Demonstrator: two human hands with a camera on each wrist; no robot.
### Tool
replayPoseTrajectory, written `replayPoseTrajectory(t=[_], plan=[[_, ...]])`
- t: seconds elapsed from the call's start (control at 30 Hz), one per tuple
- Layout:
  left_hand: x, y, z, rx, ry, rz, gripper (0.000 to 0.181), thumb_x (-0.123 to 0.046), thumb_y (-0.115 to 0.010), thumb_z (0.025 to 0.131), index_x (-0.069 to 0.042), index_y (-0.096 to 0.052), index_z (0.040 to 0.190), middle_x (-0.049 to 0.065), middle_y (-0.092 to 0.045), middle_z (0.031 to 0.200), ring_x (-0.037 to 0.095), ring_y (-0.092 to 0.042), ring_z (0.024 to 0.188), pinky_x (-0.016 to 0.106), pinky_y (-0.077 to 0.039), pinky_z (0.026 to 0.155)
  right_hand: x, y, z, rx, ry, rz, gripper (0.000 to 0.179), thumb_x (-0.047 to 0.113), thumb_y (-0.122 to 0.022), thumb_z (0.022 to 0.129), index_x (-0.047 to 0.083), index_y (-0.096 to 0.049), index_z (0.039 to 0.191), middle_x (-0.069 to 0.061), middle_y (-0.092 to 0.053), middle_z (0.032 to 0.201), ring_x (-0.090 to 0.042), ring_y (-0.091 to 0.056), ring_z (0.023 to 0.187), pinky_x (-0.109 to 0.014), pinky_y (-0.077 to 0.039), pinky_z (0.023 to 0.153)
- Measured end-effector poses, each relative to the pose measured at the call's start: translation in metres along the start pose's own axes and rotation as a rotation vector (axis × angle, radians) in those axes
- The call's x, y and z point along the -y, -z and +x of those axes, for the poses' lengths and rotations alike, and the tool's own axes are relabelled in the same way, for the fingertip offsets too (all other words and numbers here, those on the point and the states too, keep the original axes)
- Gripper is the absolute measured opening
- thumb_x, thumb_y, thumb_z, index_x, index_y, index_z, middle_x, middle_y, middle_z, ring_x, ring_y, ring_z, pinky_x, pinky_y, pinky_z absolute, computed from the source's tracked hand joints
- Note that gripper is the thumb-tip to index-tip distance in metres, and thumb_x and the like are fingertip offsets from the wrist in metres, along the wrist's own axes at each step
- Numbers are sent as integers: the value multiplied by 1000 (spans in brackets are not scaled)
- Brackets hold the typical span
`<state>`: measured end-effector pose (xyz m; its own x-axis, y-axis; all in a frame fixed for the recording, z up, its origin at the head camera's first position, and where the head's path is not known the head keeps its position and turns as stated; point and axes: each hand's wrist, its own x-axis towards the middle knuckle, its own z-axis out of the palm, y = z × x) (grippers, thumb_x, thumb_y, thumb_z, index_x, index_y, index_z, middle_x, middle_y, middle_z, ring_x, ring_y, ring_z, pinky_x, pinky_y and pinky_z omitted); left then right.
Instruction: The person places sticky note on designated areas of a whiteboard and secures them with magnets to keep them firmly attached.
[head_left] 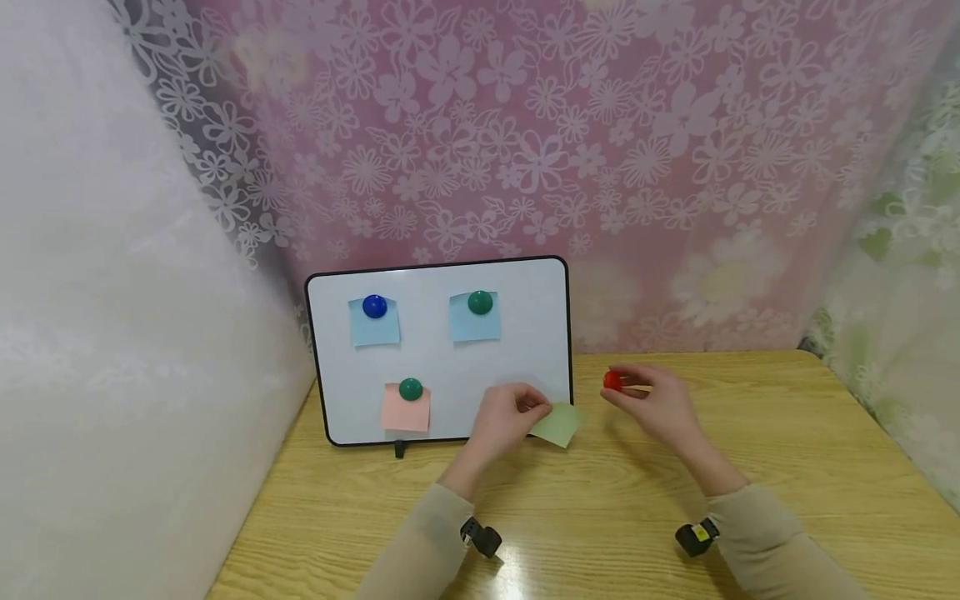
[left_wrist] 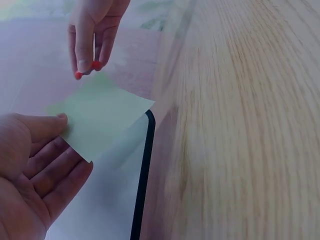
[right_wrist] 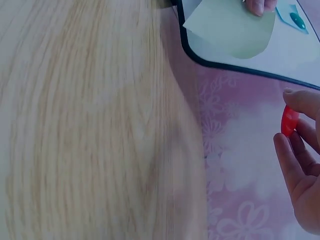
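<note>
My left hand (head_left: pixel 507 414) pinches a pale green sticky note (head_left: pixel 557 425) between thumb and fingers, in front of the whiteboard's (head_left: pixel 525 350) lower right corner. To the right of the board, my right hand (head_left: pixel 660 404) holds a round red magnet (head_left: pixel 612 381) by its fingertips, apart from the note. In the left wrist view the note (left_wrist: pixel 102 115) hangs over the board's dark edge, tilted. The right wrist view has the red magnet (right_wrist: pixel 289 121) between thumb and fingers, seen edge-on.
On the board, a blue magnet (head_left: pixel 374 306) and a green magnet (head_left: pixel 480 302) hold light blue notes. Lower down, another green magnet (head_left: pixel 410 389) holds a pink note (head_left: pixel 406 412). The board stands on a wooden table (head_left: pixel 585 517) before a flowered pink curtain (head_left: pixel 480 150).
</note>
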<state>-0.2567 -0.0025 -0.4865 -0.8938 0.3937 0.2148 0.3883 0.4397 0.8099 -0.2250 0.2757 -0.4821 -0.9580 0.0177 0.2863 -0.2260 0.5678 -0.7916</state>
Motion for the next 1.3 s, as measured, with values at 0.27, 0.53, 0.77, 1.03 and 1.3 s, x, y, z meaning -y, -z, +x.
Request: replayPoseTrajectory(t=[0.27,0.53,0.77,1.03,1.3], plan=[[12,15,-13,-73,41,-80,7,-23,-79,100,-18,-83,99,-12,-74,89,6,-68,81,29,-58,75,17,-19,-3,21,84,70,42,12,-89,90,0,-75,128,-19,-68,121,-37,-73,107,-26,-61,85],[19,33,-20,-154,47,-69,12,-27,-79,100,-16,-84,102,-9,-76,92,7,-69,82,30,-59,74,45,-43,-3,31,205,38,43,7,-92,86,0,-76,125,-12,-71,116,-32,-72,102,-48,-63,86],[27,45,-27,-193,85,-94,14,-27,-79,100,-14,-84,103,-7,-77,94,10,-70,85,31,-59,76,61,-66,-1,43,326,4,41,6,-94,84,1,-77,121,-10,-71,117,-28,-75,97,-48,-64,82],[37,50,-35,-241,149,-112,15,-27,-80,100,-13,-84,102,-3,-78,95,13,-72,85,33,-60,76,73,-93,0,34,429,-10,42,8,-96,81,1,-78,119,-8,-71,114,-24,-75,93,-39,-65,78],[44,54,-38,-275,185,-168,19,-29,-80,100,-11,-84,105,-1,-79,98,16,-73,89,32,-61,74,80,-114,2,46,413,-13,41,11,-95,83,2,-78,120,-8,-70,117,-25,-73,99,-37,-64,80]])
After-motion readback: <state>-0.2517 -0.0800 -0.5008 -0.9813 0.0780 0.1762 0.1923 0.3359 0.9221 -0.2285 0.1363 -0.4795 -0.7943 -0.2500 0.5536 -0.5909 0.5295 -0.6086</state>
